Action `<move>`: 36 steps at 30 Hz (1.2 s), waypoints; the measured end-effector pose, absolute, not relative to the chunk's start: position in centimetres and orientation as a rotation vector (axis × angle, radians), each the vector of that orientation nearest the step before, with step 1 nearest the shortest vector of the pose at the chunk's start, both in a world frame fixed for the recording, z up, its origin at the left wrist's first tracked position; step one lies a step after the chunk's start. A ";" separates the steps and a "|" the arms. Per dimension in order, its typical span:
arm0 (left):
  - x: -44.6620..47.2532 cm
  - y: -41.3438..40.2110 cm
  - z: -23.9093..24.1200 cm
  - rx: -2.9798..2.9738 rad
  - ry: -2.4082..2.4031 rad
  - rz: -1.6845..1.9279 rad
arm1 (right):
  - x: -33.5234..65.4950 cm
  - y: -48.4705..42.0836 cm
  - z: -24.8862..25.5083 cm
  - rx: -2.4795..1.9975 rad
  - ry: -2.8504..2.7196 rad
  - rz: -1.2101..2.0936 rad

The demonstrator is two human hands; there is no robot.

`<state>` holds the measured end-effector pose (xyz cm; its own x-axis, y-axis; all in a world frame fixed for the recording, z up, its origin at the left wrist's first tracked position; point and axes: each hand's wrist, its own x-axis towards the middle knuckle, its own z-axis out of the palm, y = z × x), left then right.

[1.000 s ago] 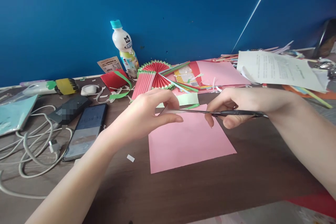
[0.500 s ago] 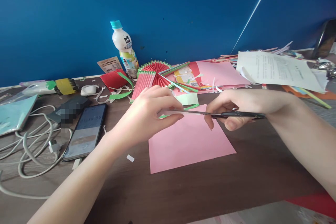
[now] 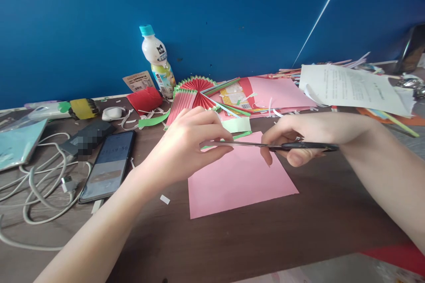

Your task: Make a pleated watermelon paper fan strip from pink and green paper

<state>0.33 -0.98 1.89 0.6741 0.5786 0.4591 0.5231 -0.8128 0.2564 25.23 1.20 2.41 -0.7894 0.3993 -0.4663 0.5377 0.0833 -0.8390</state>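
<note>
My right hand [image 3: 299, 135] grips a pair of black-handled scissors [image 3: 262, 145], blades pointing left and level above a pink paper sheet [image 3: 239, 177] on the brown table [image 3: 265, 234]. My left hand [image 3: 189, 146] is closed in a pinch at the blade tips, holding a small thin piece of paper that its fingers mostly hide. A light green slip [image 3: 237, 124] lies just behind the blades. A folded red and pink paper fan with green edges [image 3: 192, 93] stands behind my left hand.
A phone [image 3: 108, 166] and white cables [image 3: 40, 185] lie at the left. A drink bottle [image 3: 157, 64] stands by the blue wall. Red and pink sheets [image 3: 265, 93], a printed white sheet [image 3: 352, 86] and paper scraps crowd the back.
The scissors have shifted slightly and my left fingers have closed tighter at the blade tips. A green strip near the red paper at the back has dropped flatter.
</note>
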 end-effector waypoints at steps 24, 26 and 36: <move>0.6 -1.2 1.7 2.802 0.888 0.737 | 24.8 1.2 2.2 0.890 2.243 -1.761; 0.6 -1.2 1.8 2.803 0.891 0.742 | 24.8 1.2 2.2 0.895 2.242 -1.763; 0.8 -1.4 1.8 2.791 0.885 0.749 | 24.8 1.0 2.3 0.897 2.232 -1.789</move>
<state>0.76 -1.39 1.81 0.7067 0.5687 0.4209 0.5096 -0.8218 0.2548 24.77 1.05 2.26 -0.8117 0.3576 -0.4618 0.5287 0.1137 -0.8412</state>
